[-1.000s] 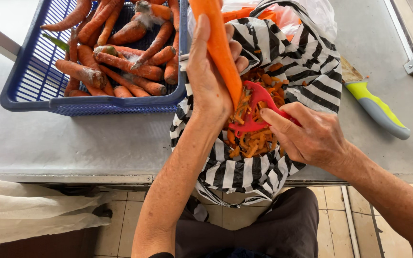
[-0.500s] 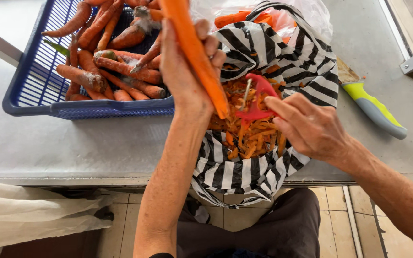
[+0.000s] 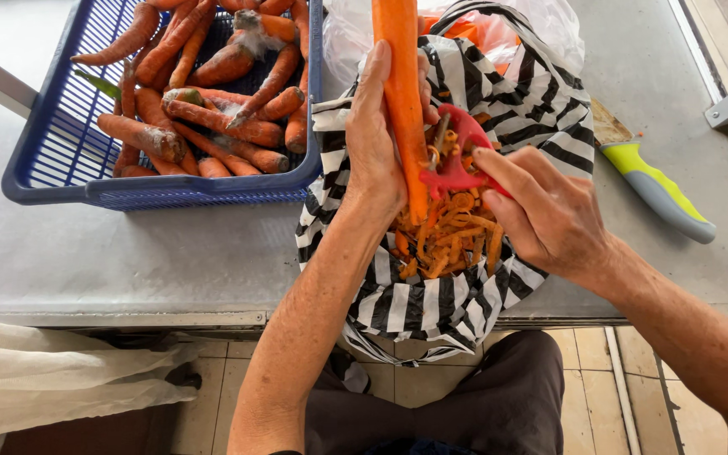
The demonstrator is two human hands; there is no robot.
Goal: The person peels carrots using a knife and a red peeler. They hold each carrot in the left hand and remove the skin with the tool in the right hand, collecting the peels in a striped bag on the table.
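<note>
Over the striped bag (image 3: 431,295), the left hand (image 3: 377,152) clasps a stiff, wet-looking carrot (image 3: 402,93) mid-length. Right hand (image 3: 541,211) pinches the red peeler (image 3: 457,156); peeled flesh probably turns slippery.

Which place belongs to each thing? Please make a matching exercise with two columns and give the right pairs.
Things:
1. peeled carrot
2. red peeler
3. unpeeled carrots
4. knife with green handle

Places:
A. in the blue basket
B. in the left hand
C. lying on the metal table, at the right
D. in the right hand

Pairs: 1-B, 2-D, 3-A, 4-C
</note>
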